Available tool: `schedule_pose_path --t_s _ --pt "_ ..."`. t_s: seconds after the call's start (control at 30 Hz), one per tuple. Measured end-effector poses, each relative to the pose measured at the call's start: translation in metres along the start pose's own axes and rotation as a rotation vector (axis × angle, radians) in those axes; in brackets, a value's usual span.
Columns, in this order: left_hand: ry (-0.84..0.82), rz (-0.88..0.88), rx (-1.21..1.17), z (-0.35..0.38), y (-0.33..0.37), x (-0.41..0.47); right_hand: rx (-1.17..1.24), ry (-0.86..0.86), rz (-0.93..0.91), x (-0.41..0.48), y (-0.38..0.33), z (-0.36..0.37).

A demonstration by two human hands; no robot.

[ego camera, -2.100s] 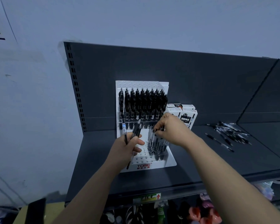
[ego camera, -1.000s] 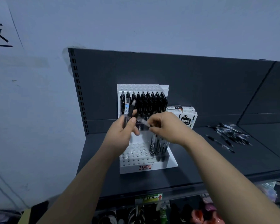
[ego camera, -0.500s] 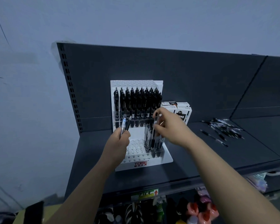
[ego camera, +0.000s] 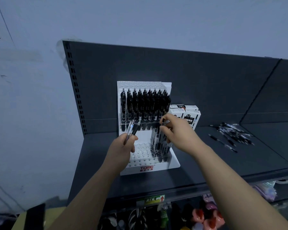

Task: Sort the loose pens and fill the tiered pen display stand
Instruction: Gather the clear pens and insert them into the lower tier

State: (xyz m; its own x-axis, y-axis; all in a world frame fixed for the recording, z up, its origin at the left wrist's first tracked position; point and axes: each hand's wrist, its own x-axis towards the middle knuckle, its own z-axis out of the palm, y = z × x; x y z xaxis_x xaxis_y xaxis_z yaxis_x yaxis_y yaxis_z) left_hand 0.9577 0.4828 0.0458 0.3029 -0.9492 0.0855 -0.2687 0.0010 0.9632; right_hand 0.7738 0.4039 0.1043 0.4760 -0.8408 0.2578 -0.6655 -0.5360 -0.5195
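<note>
Left hand (ego camera: 121, 151): curled round two pens (ego camera: 132, 130), in front of stand (ego camera: 174, 164).
Right hand (ego camera: 179, 132): pinches top of one pen (ego camera: 163, 123) over lower tier.
Loose pens (ego camera: 231, 134): heaped on shelf (ego camera: 206, 163), right of stand.

My left hand (ego camera: 121, 151) is up in front of me on a bare forearm that rises from the lower left. Its back faces the camera, and the fingers and thumb are curled round two pens (ego camera: 133, 130) that slant up and to the right out of the fist. My right hand (ego camera: 179, 132) sits a little higher and near it on the right, forearm coming in from the lower right corner, thumb and forefinger pinching the top of one pen (ego camera: 163, 123), other fingers loosely curled.
</note>
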Motion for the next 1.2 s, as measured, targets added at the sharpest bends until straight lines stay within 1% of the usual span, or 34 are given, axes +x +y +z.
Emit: schedule_pose_path --t_s 0.1,0.27,0.43,0.57,0.67,0.77,0.87,0.97,1.03,1.1,1.17,1.2 --pt "0.004 -0.008 0.019 0.001 -0.001 0.001 0.004 0.01 0.015 0.002 -0.002 -0.002" --pt "0.008 -0.082 -0.049 0.003 -0.003 0.004 -0.014 0.03 0.025 0.002 -0.003 -0.001" --pt "-0.009 -0.082 -0.066 0.004 -0.004 0.005 0.013 0.054 0.068 0.002 0.002 -0.003" --pt "-0.016 -0.105 -0.063 0.005 -0.007 0.007 -0.008 0.01 0.083 0.0 0.006 0.005" --pt "-0.013 -0.115 -0.029 0.005 -0.009 0.007 -0.086 -0.035 0.072 -0.002 0.006 0.009" --pt "-0.012 -0.084 -0.009 0.004 -0.008 0.005 -0.172 -0.082 0.034 -0.003 0.002 0.011" --pt "-0.015 -0.018 0.021 0.003 -0.005 0.001 -0.229 -0.097 0.01 -0.004 -0.001 0.012" --pt "-0.025 0.027 0.047 0.002 -0.002 -0.001 -0.169 -0.073 0.035 -0.003 -0.002 0.011" --pt "-0.04 0.023 0.003 0.003 -0.001 -0.001 -0.176 -0.046 0.058 -0.003 -0.004 0.007" --pt "-0.042 0.01 -0.071 0.004 0.003 -0.002 -0.137 0.033 0.051 -0.004 -0.009 0.002" --pt "-0.063 0.011 -0.131 0.005 0.008 -0.004 0.005 0.099 0.016 -0.005 -0.017 -0.003" --pt "-0.087 0.014 -0.156 0.007 0.011 -0.004 0.112 0.09 0.018 -0.005 -0.022 -0.004"
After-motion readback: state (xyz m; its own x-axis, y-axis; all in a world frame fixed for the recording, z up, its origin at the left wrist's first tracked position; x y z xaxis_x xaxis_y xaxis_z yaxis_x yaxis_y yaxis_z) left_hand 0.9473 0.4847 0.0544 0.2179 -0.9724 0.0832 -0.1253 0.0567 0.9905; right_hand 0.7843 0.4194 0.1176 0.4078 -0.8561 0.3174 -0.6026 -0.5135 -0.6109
